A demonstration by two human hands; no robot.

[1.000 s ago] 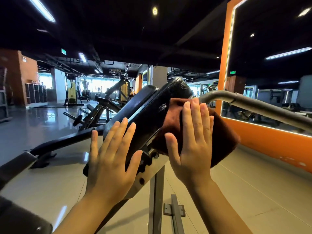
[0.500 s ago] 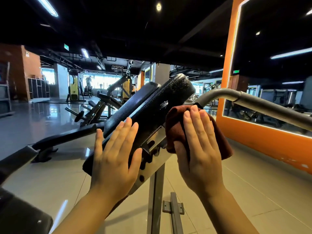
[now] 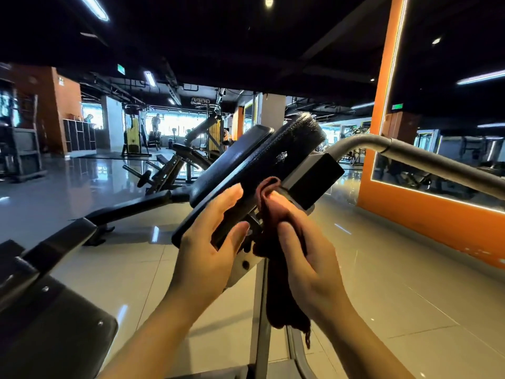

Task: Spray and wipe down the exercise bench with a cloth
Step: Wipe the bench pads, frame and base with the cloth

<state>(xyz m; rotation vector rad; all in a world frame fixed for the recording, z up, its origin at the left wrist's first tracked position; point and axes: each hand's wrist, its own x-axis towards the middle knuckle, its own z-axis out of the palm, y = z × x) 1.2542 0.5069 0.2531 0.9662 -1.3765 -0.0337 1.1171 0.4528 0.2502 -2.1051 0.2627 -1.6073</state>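
Wide glossy tiled floor point(image 3: 410, 310) open on the right of the tilted black bench pad point(image 3: 246, 170), running to an orange-framed wall mirror point(image 3: 426, 203) beyond. More bare floor left of the pad, bounded farther off by a low flat bench point(image 3: 131, 209) and plate-loaded machines point(image 3: 175, 165) behind it. Close under the pad's lower left, a dark padded seat point(image 3: 52, 324) filling that corner. Crossing above and right of the pad, a grey steel tube point(image 3: 426, 162), curving down to a bracket at the pad's underside and closing off the room there. Straight below the pad, a grey upright post point(image 3: 262, 310) between the two forearms. At the pad's lower edge, left hand point(image 3: 210, 250) curled loosely round that edge, thumb underneath, fingers on top. Just right of it, right hand point(image 3: 308, 258) gripping a bunched reddish-brown cloth point(image 3: 281, 296), top of the cloth touching the frame under the pad, the rest hanging down beside the post.
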